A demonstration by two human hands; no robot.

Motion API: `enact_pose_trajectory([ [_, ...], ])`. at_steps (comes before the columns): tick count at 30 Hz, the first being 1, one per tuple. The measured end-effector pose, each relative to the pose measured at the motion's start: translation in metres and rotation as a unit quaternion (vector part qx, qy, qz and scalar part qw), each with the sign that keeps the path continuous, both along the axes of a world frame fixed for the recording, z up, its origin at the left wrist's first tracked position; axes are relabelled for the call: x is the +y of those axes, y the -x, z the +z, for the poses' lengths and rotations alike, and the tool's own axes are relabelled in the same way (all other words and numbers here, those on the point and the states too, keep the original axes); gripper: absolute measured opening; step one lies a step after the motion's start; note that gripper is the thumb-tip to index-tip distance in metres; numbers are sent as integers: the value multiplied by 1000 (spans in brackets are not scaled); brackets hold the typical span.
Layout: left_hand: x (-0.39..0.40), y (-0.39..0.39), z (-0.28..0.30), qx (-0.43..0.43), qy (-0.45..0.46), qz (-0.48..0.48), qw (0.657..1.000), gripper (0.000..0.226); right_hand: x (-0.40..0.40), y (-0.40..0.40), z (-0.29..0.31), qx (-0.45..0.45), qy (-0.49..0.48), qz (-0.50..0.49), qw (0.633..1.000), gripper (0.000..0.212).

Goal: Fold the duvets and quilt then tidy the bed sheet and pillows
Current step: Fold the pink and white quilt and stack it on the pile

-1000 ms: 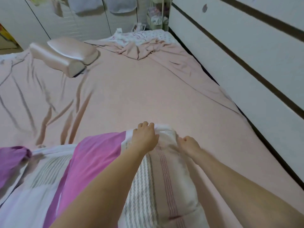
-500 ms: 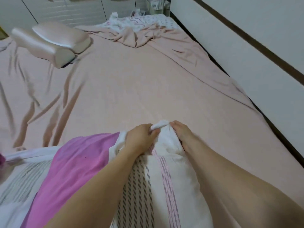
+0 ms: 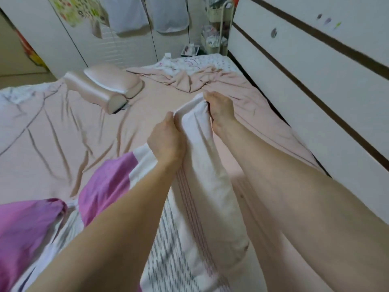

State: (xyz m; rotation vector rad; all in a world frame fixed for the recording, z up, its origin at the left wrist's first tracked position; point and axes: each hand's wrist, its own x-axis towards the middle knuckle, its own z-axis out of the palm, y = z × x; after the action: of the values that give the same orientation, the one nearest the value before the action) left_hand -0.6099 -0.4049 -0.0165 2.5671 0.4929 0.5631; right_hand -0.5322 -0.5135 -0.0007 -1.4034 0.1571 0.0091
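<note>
A white duvet (image 3: 195, 186) with striped and purple-pink panels lies over the near part of the bed. My left hand (image 3: 166, 140) and my right hand (image 3: 221, 110) both grip its white end, which is raised off the pink bed sheet (image 3: 88, 127). Two shiny pink pillows (image 3: 107, 87) lie stacked at the far left of the bed. A crumpled pink quilt (image 3: 189, 81) lies bunched at the far end, with a white patterned cover (image 3: 200, 62) behind it.
A white panelled wall (image 3: 315, 85) with dark bands runs along the bed's right side. White wardrobe doors (image 3: 126, 45) with hanging cloths stand beyond the bed. A small shelf rack (image 3: 216, 32) fills the far corner.
Both hands have closed on the duvet's white end and lifted it up and away from the sheet. The view has tilted upward, showing more of the wardrobe.
</note>
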Motion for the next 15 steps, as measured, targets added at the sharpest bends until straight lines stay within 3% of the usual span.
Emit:
enact_pose_trajectory([
  [2, -7, -1, -9, 86, -46, -8, 995, 20, -7, 10, -18, -2, 72, 20, 997, 17],
  [4, -20, 12, -29, 177, -93, -39, 979, 34, -20, 39, -53, 53, 117, 74, 989, 20],
  [8, -74, 84, -72, 288, -144, -197, 926, 40, -95, 134, -143, 187, 330, 144, 914, 22],
  [15, -128, 211, -112, 380, -203, -383, 817, 46, -211, 347, -227, 380, 345, 187, 837, 24],
])
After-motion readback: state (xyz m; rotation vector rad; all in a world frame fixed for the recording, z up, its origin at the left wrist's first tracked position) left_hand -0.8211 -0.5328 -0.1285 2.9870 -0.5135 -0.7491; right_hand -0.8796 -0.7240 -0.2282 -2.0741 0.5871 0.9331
